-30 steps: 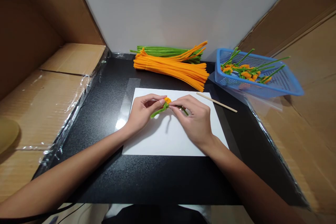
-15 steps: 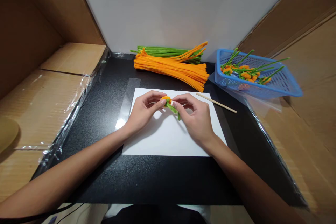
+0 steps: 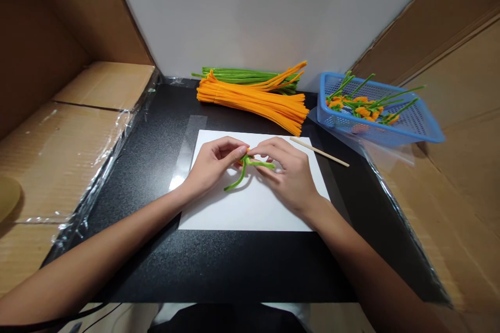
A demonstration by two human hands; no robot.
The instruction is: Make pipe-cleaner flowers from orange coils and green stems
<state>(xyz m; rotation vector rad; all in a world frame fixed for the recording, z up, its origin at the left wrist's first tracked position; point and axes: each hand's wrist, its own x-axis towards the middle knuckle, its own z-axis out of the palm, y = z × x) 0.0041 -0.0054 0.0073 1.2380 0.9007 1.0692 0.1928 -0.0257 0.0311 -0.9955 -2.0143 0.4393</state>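
Over the white sheet of paper [image 3: 234, 213], my left hand [image 3: 213, 164] pinches a small orange pipe-cleaner flower between thumb and fingers; most of its orange head is hidden behind them. A green pipe cleaner [image 3: 236, 183] is joined to the flower, one end hanging down to the left and the other pointing right. My right hand [image 3: 291, 169] has its fingertips closed on the flower's right side, the green end lying across its thumb. Exactly how the right fingertips grip is partly hidden.
Behind the paper lie a bundle of orange pipe cleaners [image 3: 250, 102] and a green bundle [image 3: 242, 75]. A thin wooden stick [image 3: 320, 152] crosses the paper's right edge. At the back right, a blue basket [image 3: 424, 132] holds several orange flowers with green stems. Cardboard [image 3: 66, 161] flanks the black table [image 3: 219, 265].
The flower has been turned between my fingers, so the green pipe cleaner now shows two spread ends instead of hanging toward the lower right. My right fingers have shifted their hold.
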